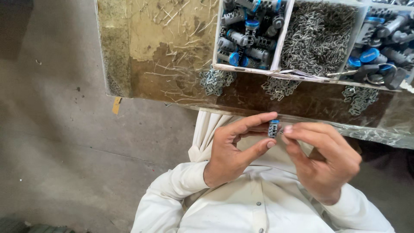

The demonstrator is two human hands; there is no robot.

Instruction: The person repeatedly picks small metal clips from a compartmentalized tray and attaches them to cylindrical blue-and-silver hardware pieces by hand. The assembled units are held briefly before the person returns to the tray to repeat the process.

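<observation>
Cylinder (273, 128) | left hand (228, 149) fingers pinch it | right hand (321, 162) fingertips touch its side

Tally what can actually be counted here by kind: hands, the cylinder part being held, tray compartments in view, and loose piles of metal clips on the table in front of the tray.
Hands: 2, left hand and right hand
Held cylinder part, blue-capped: 1
Tray compartments in view: 3
Clip piles on the table: 3
Total: 9
</observation>
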